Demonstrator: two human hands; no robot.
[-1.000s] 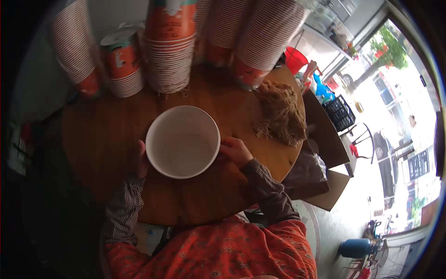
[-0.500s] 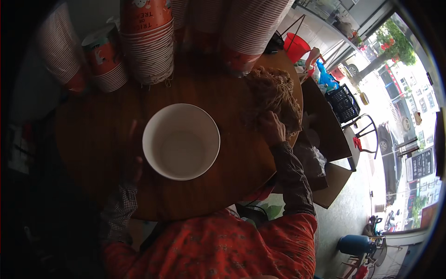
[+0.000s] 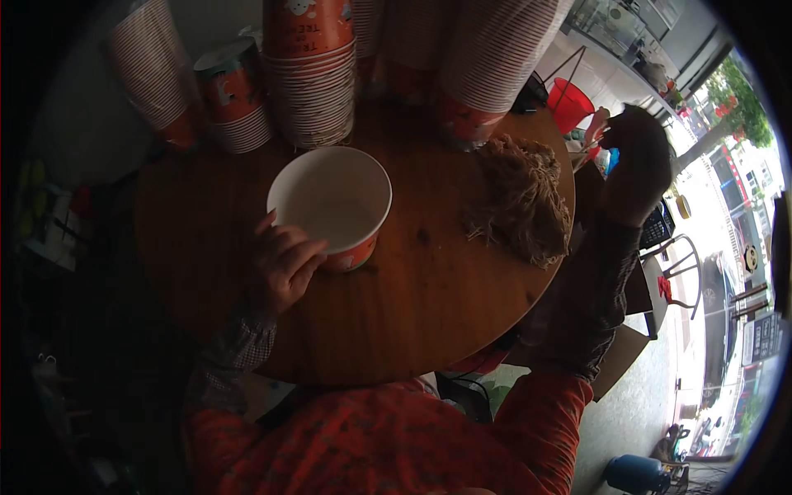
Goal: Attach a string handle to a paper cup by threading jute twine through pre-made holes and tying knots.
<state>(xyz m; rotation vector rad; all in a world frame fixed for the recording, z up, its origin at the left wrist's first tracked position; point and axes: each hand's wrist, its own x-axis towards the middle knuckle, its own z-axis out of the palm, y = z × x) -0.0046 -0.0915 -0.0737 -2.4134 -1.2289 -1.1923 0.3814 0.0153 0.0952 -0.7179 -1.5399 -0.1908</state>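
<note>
A white-lined paper tub with an orange printed outside stands mouth up on the round wooden table. My left hand is at its near left side, its fingers apart and loosely bent against the rim. Beyond the table's right edge, my right hand is raised, dark against the bright doorway. Its fingers seem bent, but shadow hides whether anything is in them. A tangled heap of tan strands lies by the right edge of the table, apart from both hands.
Along the far side stand tall stacks of nested orange-and-white tubs, a shorter stack and a leaning stack. A red bucket is past the far right edge. Lower right, a blue gas cylinder stands on the floor.
My right hand has left the tan strands and risen outward to the right. The tub has shifted left and away, and my left hand has come against it. The whole view has also shifted.
</note>
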